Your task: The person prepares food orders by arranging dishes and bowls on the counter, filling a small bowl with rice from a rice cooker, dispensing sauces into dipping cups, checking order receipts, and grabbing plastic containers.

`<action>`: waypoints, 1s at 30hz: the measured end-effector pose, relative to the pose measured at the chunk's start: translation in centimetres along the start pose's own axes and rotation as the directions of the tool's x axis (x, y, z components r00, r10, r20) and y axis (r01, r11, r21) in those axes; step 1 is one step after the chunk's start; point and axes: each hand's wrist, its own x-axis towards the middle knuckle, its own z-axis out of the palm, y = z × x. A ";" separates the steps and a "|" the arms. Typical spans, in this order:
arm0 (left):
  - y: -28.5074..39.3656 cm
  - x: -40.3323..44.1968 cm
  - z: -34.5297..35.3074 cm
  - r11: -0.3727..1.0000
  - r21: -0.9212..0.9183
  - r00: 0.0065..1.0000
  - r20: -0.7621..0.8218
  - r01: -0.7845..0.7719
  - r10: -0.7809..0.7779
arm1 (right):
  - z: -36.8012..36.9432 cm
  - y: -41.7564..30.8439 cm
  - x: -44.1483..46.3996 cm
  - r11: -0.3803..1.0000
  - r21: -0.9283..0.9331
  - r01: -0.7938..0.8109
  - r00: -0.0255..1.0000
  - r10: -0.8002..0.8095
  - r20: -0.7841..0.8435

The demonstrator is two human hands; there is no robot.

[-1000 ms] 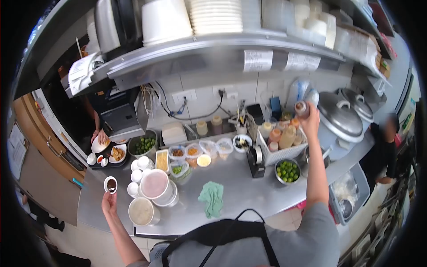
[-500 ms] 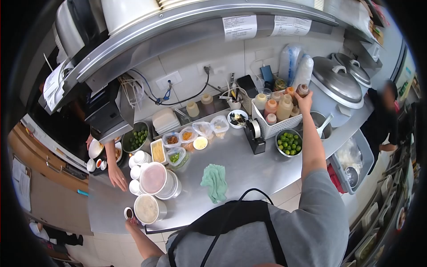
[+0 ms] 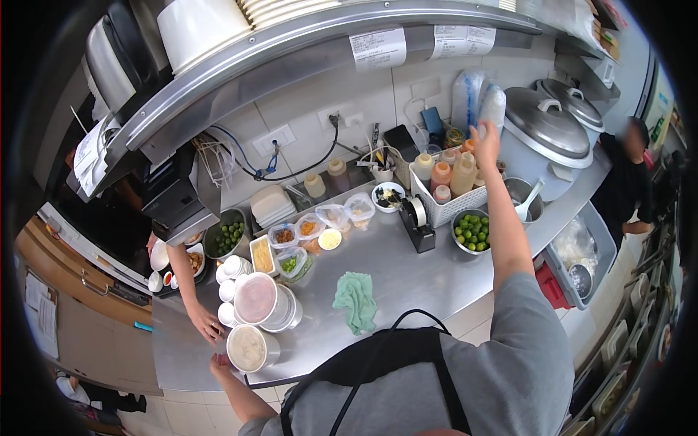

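My left hand (image 3: 219,363) is at the near left edge of the counter, fingers curled in, beside a round tub with a pale lid (image 3: 247,348). No cup shows in it. Just beyond it reaches another person's hand (image 3: 206,324), fingers pointing down to the counter. My right hand (image 3: 486,142) is raised over the right end of a white basket (image 3: 454,209) of squeeze bottles (image 3: 463,176). Its fingers are apart and no bottle shows between them. My wrist hides part of the basket. A bowl of green limes (image 3: 472,231) sits below my right forearm.
A green cloth (image 3: 355,301) lies mid-counter. Behind it are bags of chopped ingredients (image 3: 292,262) and a tape dispenser (image 3: 417,227). Large lidded pots (image 3: 547,131) stand at the right. A metal shelf (image 3: 291,54) runs overhead. A person (image 3: 627,185) stands at the far right.
My right hand has risen off the dark sauce bottle. The small cup of dark sauce no longer shows at my left hand. The other person's hand has moved down, close to mine.
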 end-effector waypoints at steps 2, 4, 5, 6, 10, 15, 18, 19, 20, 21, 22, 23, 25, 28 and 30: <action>1.0 1.7 -1.4 0.994 -0.102 0.999 0.017 -0.026 0.028 | -1.0 -7.0 2.0 0.957 0.269 0.112 0.993 -0.118 0.004; 3.2 0.2 -1.7 0.985 -0.130 0.994 -0.011 -0.111 0.111 | -1.7 -13.5 3.3 0.815 0.568 0.113 0.987 -0.159 0.032; 4.8 -1.5 -1.5 0.969 -0.152 0.981 -0.041 -0.193 0.189 | -1.7 -16.0 3.8 0.700 0.703 0.122 0.980 -0.199 0.028; 6.2 -3.1 -1.1 0.969 -0.150 0.981 -0.048 -0.195 0.190 | -1.8 -18.3 4.1 0.636 0.766 0.090 0.981 -0.189 0.041; 10.1 -9.5 0.2 0.913 -0.147 0.919 0.049 -0.381 0.392 | 0.1 -24.0 4.1 0.391 0.920 0.011 0.987 -0.151 0.053; 11.1 -16.3 2.7 0.855 -0.147 0.839 0.170 -0.497 0.517 | 1.2 -28.7 -2.0 0.358 0.918 -0.169 0.956 -0.165 0.241; 10.6 -19.8 4.9 0.846 -0.127 0.809 0.247 -0.519 0.533 | 0.9 -32.2 -4.8 0.395 0.907 -0.143 0.903 -0.323 0.283; 10.5 -20.8 5.6 0.840 -0.110 0.788 0.301 -0.531 0.537 | 0.9 -33.3 -5.0 0.393 0.908 -0.147 0.902 -0.325 0.286; 10.4 -21.6 6.2 0.834 -0.092 0.766 0.353 -0.543 0.538 | 0.9 -34.4 -5.1 0.347 0.922 -0.172 0.904 -0.317 0.288; 10.2 -22.4 6.9 0.835 -0.091 0.769 0.346 -0.543 0.538 | 0.9 -35.4 -5.1 0.301 0.934 -0.195 0.906 -0.310 0.289; 10.0 -23.0 7.6 0.835 -0.093 0.754 0.383 -0.543 0.533 | 0.7 -36.1 -4.8 0.300 0.933 -0.198 0.903 -0.314 0.293; 9.7 -23.6 8.3 0.835 -0.096 0.739 0.420 -0.541 0.527 | 0.5 -36.7 -4.4 0.277 0.944 -0.182 0.914 -0.306 0.266; 9.0 -24.3 9.3 0.836 -0.071 0.727 0.457 -0.544 0.512 | 0.4 -37.6 -3.9 0.214 0.964 -0.155 0.930 -0.298 0.215; 7.9 -25.9 10.6 0.819 -0.042 0.694 0.508 -0.572 0.510 | 0.5 -37.3 -3.9 0.183 0.963 -0.198 0.947 -0.220 0.236; 7.3 -26.0 10.9 0.817 -0.022 0.669 0.563 -0.576 0.486 | 1.0 -35.0 -3.4 0.034 0.937 -0.347 0.933 -0.092 0.348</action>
